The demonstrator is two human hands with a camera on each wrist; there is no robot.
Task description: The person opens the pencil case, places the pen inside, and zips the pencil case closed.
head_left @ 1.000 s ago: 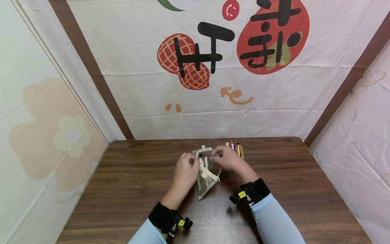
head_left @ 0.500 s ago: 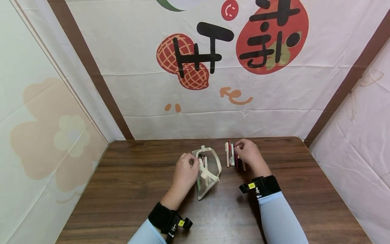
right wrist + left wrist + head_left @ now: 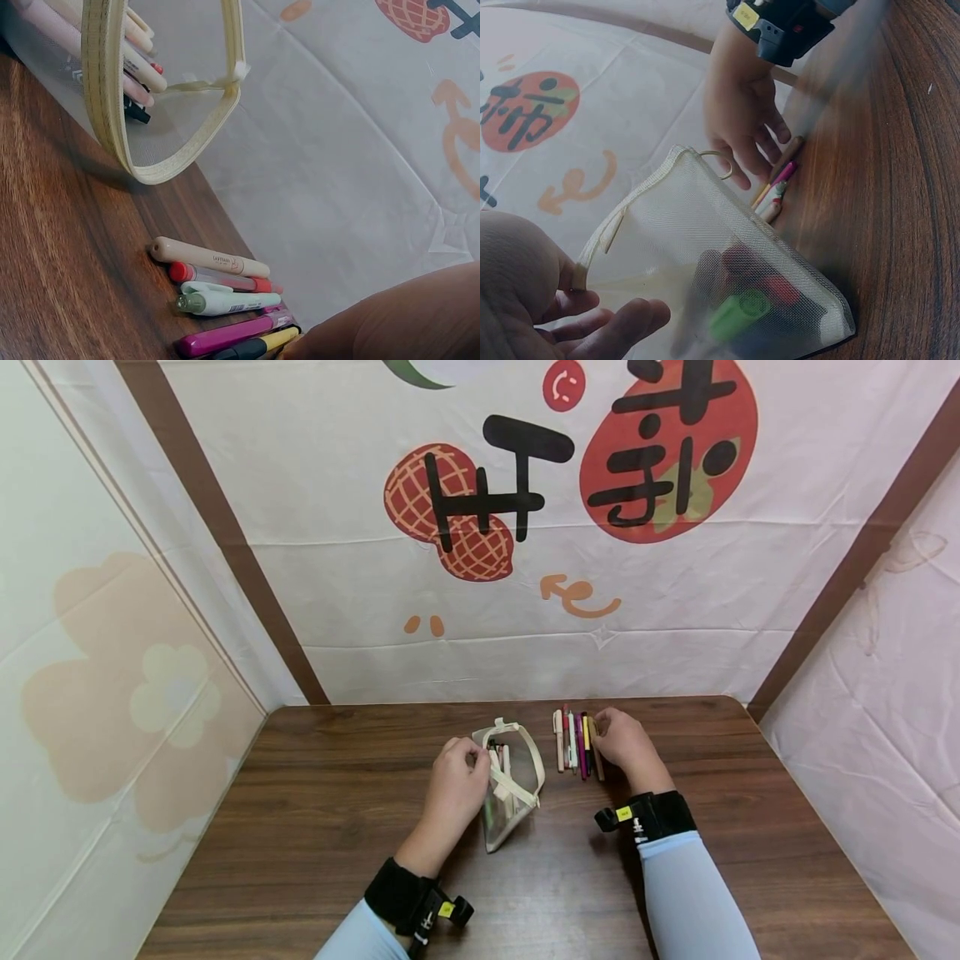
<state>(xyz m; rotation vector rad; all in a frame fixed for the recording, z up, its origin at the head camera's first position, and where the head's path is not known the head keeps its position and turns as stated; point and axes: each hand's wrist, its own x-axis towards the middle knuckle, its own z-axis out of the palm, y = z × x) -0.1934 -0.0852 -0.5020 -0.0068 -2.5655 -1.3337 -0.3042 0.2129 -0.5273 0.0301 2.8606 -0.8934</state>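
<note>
My left hand [image 3: 459, 777] pinches the zipper edge of a see-through mesh pencil case [image 3: 697, 225], which stands with its mouth wide apart. Inside it are several pens [image 3: 142, 67] and a bright green cap or barrel [image 3: 739, 311]. To the right of the case, a row of loose pens [image 3: 573, 743] lies side by side on the table. My right hand [image 3: 626, 745] is beside the row's right end, close to a brown pen [image 3: 597, 760], its fingers loosely bent. Whether its fingertips touch that pen is hard to tell. The row includes a beige pen [image 3: 210, 256] and a magenta pen [image 3: 232, 335].
The dark wood-grain table [image 3: 322, 827] ends at a printed white cloth [image 3: 337, 585] behind the pens. Pale cloth walls stand at the left and right. Each wrist wears a black strap with a small camera [image 3: 442, 910].
My right hand has moved away from the case's mouth, over the loose pens, to the row's right end. My left hand and the case have stayed in place.
</note>
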